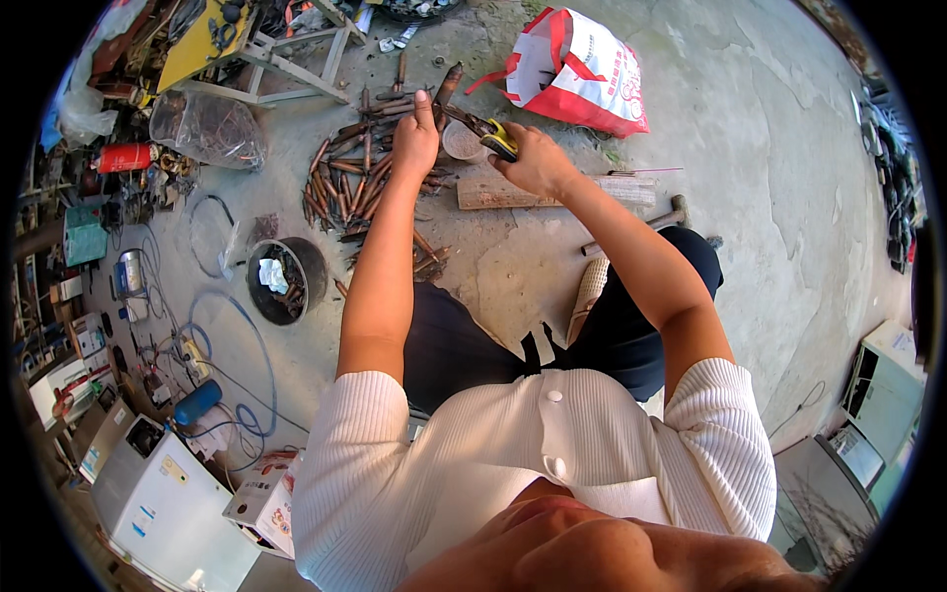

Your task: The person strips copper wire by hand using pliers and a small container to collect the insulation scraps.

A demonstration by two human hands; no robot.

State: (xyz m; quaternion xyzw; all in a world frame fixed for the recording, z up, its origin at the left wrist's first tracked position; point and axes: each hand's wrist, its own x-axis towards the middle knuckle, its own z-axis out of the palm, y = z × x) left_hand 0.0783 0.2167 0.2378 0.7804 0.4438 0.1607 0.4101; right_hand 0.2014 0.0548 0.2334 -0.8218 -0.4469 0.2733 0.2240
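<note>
A brown, pointed metal cylinder (449, 85) stands up from my left hand (415, 138), whose fingers are wrapped round it with the thumb raised. My right hand (538, 164) grips pliers (500, 141) with yellow and black handles. Their jaws reach toward the cylinder's lower part; whether they bite on it I cannot make out. Below my hands lies a heap of similar long copper-brown pieces (340, 187), some pointed. Beside the pliers sits a small round tub (462, 143) with pale greyish stuff in it.
A wooden block (508, 193) and a hammer (679, 213) lie before my right knee. A black bucket (314, 268) with scraps stands at left, near a blue hose (268, 365). Beyond are a red-and-white bag (617, 94), a clear plastic bag (209, 128) and a wooden stool (281, 71).
</note>
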